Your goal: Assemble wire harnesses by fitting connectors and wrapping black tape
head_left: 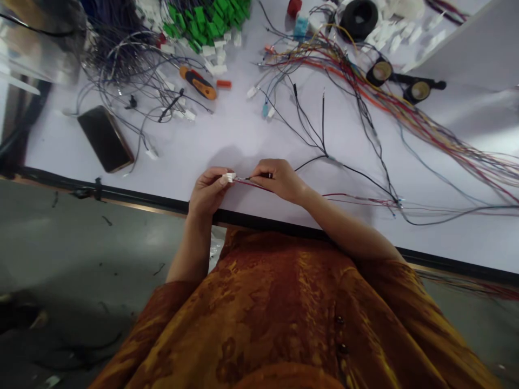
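Pinched in my left hand (pixel 207 190) is a small white plastic connector (pixel 231 177), close to the table's front edge. My right hand (pixel 279 179) is closed on a thin black wire (pixel 308 163) just right of the connector, the wire's end pointing at it. A red wire (pixel 253 185) runs from the connector under my right hand and on to the right. The black wire leads back to a branching joint (pixel 330 158) with several black leads. Whether the black wire's tip touches the connector is too small to tell.
A phone (pixel 106 139) lies at the left, near an orange-and-black cutter (pixel 198 82). Green connectors (pixel 206 21) are heaped at the back. A thick bundle of coloured wires (pixel 365 92) stretches across the right, beside black tape rolls (pixel 359 19). A dark edge strip (pixel 162 197) borders the table.
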Motion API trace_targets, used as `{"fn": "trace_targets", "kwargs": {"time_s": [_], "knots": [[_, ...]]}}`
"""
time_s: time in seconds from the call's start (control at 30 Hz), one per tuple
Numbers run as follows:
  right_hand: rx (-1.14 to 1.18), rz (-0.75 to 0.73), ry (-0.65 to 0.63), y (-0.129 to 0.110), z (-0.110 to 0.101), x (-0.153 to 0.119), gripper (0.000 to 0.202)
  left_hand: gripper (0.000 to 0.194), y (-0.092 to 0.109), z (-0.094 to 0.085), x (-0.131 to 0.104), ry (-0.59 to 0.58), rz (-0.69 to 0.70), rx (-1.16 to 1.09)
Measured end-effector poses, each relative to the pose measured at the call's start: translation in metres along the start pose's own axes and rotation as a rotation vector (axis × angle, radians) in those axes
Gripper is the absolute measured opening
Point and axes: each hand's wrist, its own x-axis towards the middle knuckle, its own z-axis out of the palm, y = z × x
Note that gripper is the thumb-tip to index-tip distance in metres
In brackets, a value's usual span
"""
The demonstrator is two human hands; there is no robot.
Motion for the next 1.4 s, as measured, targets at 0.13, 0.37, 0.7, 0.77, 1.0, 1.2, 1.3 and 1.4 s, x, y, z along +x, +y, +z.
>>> {"fn": "trace_targets", "kwargs": {"time_s": [0.13,0.37,0.7,0.77,1.0,1.2,1.3,1.4], "knots": [[0.002,-0.006,0.009,-0.002,0.002,-0.002,0.016,0.032,0.002,0.001,-0.001,-0.016,0.005,0.014],[-0.076,-0.03,0.007,0.001,0.015,-0.003,0.017,0.029,0.002,0.009,-0.006,-0.003,0.065,0.178],[-0.214,0.077,-0.001,-0.001,0.04,-0.001,0.017,0.034,-0.003,0.004,-0.009,0.014,0.075,0.279],[-0.311,0.085,0.046,-0.005,0.035,-0.007,0.013,0.039,-0.003,0.007,-0.009,0.033,0.073,0.261],[-0.68,0.229,0.361,0.007,-0.051,-0.1,0.031,0.042,0.0,0.02,-0.006,0.198,0.102,0.239],[-1.04,0.764,0.446,0.028,-0.136,-0.172,0.026,0.036,-0.002,0.021,-0.004,0.189,0.151,0.275],[-1.07,0.653,0.501,0.017,-0.158,-0.183,0.027,0.03,-0.006,0.018,-0.002,0.176,0.192,0.297],[-1.124,0.439,0.756,0.0,-0.169,-0.191,0.03,0.027,-0.01,0.018,-0.001,0.183,0.222,0.313]]}}
